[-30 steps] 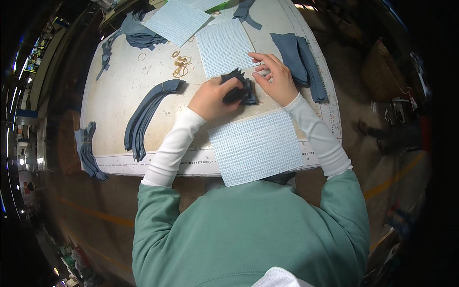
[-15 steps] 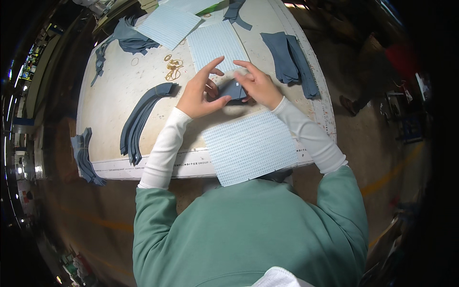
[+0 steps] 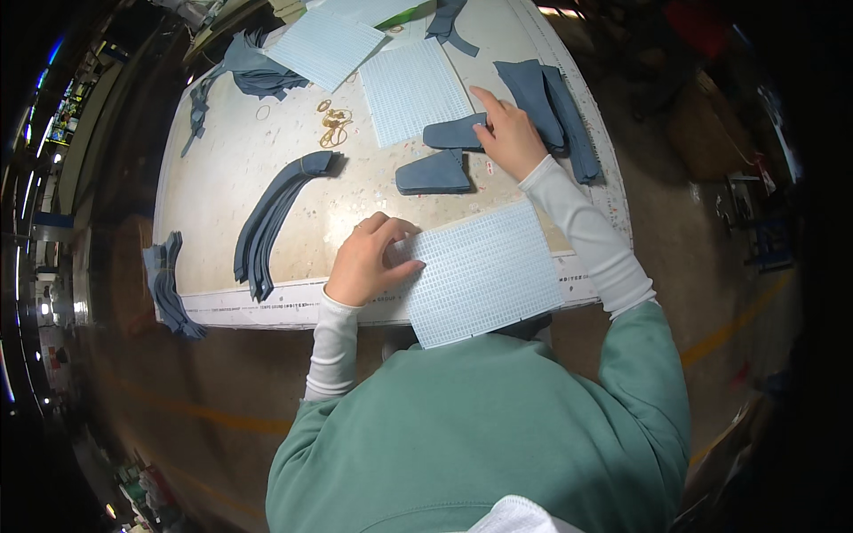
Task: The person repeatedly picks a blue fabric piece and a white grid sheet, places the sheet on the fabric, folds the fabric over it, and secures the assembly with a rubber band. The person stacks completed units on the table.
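Overhanging table edge (image 3: 231,311): printed sheet (image 3: 484,275)

On the white table (image 3: 209,204) lie tan rubber bands (image 3: 334,135), tangled tog., w/ one pale loop (image 3: 258,113) apart, to the L. Beyond the R edge, a yellow line (image 3: 734,328) runs on dark flr. (image 3: 662,253)

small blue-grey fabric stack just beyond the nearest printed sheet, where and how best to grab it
Likely best by the narrower left end of the fabric stack, coming from the left with the left hand, pinching top and bottom: it lies flat, tapers that way, and the right hand is beyond its wider right end.
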{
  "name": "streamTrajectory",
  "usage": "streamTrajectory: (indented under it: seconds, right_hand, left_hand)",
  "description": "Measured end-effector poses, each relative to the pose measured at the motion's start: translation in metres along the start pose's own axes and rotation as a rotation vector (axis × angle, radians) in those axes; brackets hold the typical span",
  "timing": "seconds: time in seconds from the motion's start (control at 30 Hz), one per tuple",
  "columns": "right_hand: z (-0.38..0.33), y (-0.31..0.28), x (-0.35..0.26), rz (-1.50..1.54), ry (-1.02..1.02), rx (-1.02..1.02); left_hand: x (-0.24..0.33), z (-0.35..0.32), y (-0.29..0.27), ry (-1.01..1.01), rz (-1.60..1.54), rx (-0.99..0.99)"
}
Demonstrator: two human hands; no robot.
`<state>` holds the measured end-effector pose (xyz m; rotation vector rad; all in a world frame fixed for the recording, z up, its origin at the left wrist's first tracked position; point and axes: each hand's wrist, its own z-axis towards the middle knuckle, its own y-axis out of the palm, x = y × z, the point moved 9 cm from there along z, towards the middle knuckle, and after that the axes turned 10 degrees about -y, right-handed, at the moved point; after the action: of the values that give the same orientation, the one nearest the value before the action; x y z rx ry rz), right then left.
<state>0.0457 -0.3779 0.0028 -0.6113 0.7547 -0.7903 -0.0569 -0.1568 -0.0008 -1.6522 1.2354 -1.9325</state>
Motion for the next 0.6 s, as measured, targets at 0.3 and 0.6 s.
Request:
streamTrajectory:
  seconds: [0.3,0.6]
  right_hand:
    - [-0.026,-0.002,-0.016,0.145,0.055,-0.376]
    - [-0.036,-0.033,-0.072,0.403,-0.114,-0.22]
  left_hand:
    - [-0.008,0.005,0.01,-0.063,-0.236,-0.014]
    - [-0.019,0.008,0.019,-0.182,-0.363,-0.082]
